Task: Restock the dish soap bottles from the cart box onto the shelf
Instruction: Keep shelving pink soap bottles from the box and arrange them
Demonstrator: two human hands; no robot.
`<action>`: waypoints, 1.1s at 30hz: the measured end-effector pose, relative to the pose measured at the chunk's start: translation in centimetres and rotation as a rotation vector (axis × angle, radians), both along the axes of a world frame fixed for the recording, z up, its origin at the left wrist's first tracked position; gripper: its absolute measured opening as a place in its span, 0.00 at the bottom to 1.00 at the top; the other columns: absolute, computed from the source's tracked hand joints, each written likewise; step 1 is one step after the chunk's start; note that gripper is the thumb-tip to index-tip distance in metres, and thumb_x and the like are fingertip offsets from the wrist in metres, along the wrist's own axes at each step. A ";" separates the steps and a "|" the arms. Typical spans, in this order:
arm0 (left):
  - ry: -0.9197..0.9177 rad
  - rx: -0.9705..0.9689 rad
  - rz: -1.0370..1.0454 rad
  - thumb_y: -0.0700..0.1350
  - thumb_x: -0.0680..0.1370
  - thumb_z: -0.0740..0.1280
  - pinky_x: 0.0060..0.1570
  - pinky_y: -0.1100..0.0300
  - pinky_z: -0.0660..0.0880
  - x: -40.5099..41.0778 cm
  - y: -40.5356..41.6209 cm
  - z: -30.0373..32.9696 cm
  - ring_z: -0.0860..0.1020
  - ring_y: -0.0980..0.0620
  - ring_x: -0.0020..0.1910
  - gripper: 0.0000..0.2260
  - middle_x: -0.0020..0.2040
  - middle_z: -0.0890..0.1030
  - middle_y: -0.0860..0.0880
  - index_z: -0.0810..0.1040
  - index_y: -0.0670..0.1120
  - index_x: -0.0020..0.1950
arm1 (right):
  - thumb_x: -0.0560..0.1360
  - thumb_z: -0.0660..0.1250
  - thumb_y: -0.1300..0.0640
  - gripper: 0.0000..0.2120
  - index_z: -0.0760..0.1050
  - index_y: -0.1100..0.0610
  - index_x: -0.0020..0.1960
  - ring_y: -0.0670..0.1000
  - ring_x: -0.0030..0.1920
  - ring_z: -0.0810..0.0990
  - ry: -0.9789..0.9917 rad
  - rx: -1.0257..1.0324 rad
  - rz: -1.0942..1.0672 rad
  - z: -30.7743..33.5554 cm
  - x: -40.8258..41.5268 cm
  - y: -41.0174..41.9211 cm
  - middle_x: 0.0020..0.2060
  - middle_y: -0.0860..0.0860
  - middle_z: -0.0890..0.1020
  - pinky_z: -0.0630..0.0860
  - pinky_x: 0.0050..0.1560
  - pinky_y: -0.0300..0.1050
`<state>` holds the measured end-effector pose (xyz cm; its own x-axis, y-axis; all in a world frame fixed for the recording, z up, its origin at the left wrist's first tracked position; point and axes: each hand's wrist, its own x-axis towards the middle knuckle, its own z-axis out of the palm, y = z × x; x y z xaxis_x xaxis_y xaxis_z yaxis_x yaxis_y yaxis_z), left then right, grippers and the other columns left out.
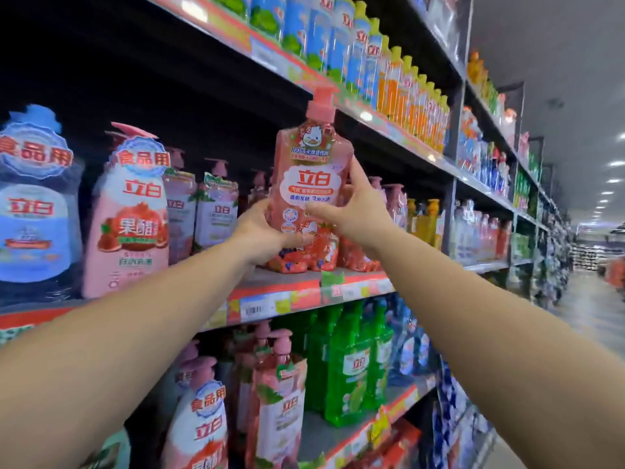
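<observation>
A pink dish soap bottle (309,184) with a pump top and a duck label stands upright at the front of the middle shelf (270,299). My left hand (262,231) grips its lower left side. My right hand (351,206) holds its right side, thumb across the label and a finger up along the edge. More pink bottles of the same kind (358,255) stand just behind and to the right. The cart box is out of view.
Larger pink and blue bottles (130,211) fill the shelf to the left. The upper shelf edge (372,116) runs close above the pump top. Green bottles (348,367) and pink ones stand on the shelf below. The aisle floor (588,316) stretches away at right.
</observation>
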<state>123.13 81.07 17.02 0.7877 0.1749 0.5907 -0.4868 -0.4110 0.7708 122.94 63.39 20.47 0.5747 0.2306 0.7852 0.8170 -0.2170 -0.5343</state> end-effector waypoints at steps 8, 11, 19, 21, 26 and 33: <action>0.118 0.039 0.207 0.45 0.64 0.82 0.45 0.62 0.77 7.8 -2.3 -1.1 0.80 0.55 0.46 0.23 0.51 0.83 0.52 0.75 0.50 0.54 | 0.68 0.79 0.55 0.41 0.61 0.48 0.74 0.43 0.53 0.82 0.065 -0.046 0.145 -1.5 12.8 -1.1 0.55 0.45 0.82 0.82 0.51 0.45; 0.237 0.108 0.296 0.51 0.64 0.82 0.39 0.63 0.75 10.3 -4.2 -1.5 0.79 0.57 0.41 0.17 0.46 0.83 0.53 0.78 0.50 0.47 | 0.71 0.76 0.56 0.31 0.67 0.49 0.69 0.40 0.44 0.83 0.164 -0.099 0.216 -1.6 16.6 -2.9 0.50 0.44 0.83 0.78 0.36 0.32; 0.286 0.037 0.368 0.49 0.58 0.84 0.36 0.62 0.75 14.9 -8.7 -2.2 0.82 0.53 0.44 0.27 0.50 0.85 0.49 0.79 0.47 0.52 | 0.67 0.79 0.52 0.34 0.67 0.46 0.69 0.49 0.54 0.82 0.295 -0.167 0.288 -4.7 23.8 -7.4 0.55 0.46 0.83 0.79 0.54 0.51; 0.307 0.042 0.375 0.50 0.59 0.84 0.41 0.58 0.79 15.2 -9.1 -2.0 0.82 0.51 0.49 0.30 0.52 0.83 0.50 0.75 0.46 0.55 | 0.68 0.78 0.50 0.35 0.65 0.45 0.70 0.49 0.53 0.82 0.346 -0.192 0.331 -5.6 24.7 -7.9 0.55 0.47 0.82 0.80 0.50 0.48; 0.318 0.144 0.466 0.55 0.61 0.83 0.48 0.51 0.82 15.6 -10.7 -1.8 0.80 0.50 0.50 0.31 0.52 0.79 0.50 0.72 0.46 0.55 | 0.73 0.73 0.52 0.30 0.64 0.46 0.71 0.51 0.56 0.82 0.459 -0.181 0.474 -6.6 26.7 -8.1 0.58 0.48 0.82 0.79 0.57 0.52; 0.335 0.250 0.522 0.65 0.51 0.80 0.42 0.54 0.80 16.2 -11.7 -1.4 0.81 0.52 0.45 0.39 0.50 0.83 0.51 0.76 0.48 0.55 | 0.78 0.68 0.55 0.24 0.65 0.47 0.71 0.49 0.56 0.82 0.455 -0.205 0.589 -6.7 27.5 -8.8 0.58 0.46 0.81 0.79 0.54 0.48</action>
